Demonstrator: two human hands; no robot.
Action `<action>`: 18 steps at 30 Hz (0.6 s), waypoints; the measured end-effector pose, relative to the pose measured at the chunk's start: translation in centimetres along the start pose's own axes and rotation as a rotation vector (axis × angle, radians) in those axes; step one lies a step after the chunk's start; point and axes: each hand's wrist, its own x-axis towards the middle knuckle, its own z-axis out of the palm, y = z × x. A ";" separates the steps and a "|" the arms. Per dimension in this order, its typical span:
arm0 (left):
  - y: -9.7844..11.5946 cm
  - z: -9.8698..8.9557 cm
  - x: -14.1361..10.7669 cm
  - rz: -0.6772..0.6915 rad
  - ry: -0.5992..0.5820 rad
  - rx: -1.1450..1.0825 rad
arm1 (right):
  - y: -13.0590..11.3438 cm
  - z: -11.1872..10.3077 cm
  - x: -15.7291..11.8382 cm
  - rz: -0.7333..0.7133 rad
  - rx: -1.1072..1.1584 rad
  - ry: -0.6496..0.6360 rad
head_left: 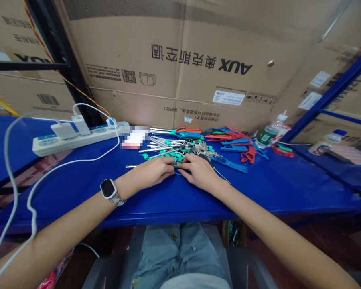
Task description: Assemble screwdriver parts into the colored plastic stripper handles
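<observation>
My left hand [156, 172] and my right hand [197, 170] meet at the near edge of a pile of metal rods with green plastic parts [165, 152]. The fingers of both are pinched together, fingertips nearly touching. Whatever lies between them is too small and hidden to make out. Just right of my right hand, a thin metal shaft [222, 175] sticks out. Blue plastic strips [233, 164] and red plastic pieces [249, 154] lie to the right of the pile. A watch [108, 188] is on my left wrist.
A white power strip [75, 138] with chargers stands at the left, its white cable [66, 161] looping over the blue table [276, 192]. At the back right stands a bottle with a green label [267, 134]. A large cardboard box [132, 36] closes off the back.
</observation>
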 end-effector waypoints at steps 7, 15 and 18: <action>-0.2 -0.5 -0.2 -0.017 0.048 0.017 | 0.6 1.1 -1.3 0.029 0.101 0.111; -0.9 -1.1 -0.5 -0.147 0.069 0.072 | 0.6 1.6 -1.4 0.051 0.237 0.173; -1.1 -0.6 -0.5 -0.137 0.037 0.030 | 0.7 1.6 -1.3 0.088 0.247 0.156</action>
